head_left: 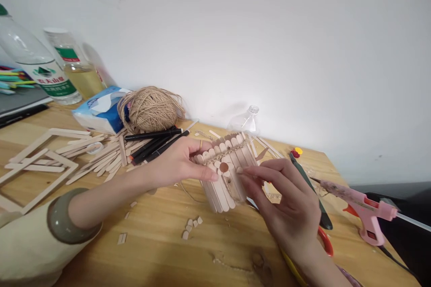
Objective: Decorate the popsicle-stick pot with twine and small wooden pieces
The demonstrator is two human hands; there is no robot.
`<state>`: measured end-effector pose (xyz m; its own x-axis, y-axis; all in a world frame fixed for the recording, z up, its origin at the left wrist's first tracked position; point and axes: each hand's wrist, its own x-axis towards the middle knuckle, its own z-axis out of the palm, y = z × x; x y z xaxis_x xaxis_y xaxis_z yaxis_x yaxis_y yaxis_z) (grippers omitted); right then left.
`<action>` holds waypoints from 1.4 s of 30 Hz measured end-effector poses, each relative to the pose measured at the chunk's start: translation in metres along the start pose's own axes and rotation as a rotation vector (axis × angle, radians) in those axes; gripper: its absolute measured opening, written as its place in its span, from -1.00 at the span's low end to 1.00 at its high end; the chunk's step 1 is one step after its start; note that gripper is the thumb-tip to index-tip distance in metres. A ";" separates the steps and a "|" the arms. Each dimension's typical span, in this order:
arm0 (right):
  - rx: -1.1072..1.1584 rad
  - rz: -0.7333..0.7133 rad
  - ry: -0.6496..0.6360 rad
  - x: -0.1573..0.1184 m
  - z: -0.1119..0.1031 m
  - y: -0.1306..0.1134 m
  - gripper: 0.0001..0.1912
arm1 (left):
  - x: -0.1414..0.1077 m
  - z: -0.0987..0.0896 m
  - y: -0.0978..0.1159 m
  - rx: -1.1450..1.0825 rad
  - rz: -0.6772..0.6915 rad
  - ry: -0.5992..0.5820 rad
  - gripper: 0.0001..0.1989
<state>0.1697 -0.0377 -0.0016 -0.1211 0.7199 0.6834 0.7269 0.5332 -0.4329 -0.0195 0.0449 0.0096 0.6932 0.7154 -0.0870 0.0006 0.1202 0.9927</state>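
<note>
My left hand is closed around a small craft-stick box, holding it tilted above the table. Rounded stick ends line its upper edge, and a twine braid runs across below them. On its front sits a brown round dot ringed by small pale pieces, with a door-like twine outline underneath. The thumb and forefinger of my right hand pinch a tiny wooden piece against the front, just right of the dot. Several cut stick ends lie on the table below.
A pink glue gun rests at the right, near orange-handled scissors. Loose craft sticks, black markers, a twine ball and a tissue pack lie left. Bottles stand behind; a cut clear bottle top is by the wall.
</note>
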 end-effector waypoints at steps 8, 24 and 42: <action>0.019 0.003 0.005 0.002 0.000 -0.002 -0.82 | -0.003 0.002 -0.002 0.068 -0.007 -0.007 -0.85; 0.162 0.109 -0.033 0.002 -0.002 0.000 -0.81 | -0.007 0.004 -0.001 0.130 0.106 -0.068 -0.86; 0.672 0.610 -0.182 0.002 -0.002 0.007 -0.56 | -0.003 0.002 -0.006 -0.017 0.036 -0.091 -0.82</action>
<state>0.1753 -0.0334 -0.0023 0.0083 0.9891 0.1469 0.1612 0.1437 -0.9764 -0.0200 0.0409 0.0037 0.7551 0.6543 -0.0423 -0.0377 0.1077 0.9935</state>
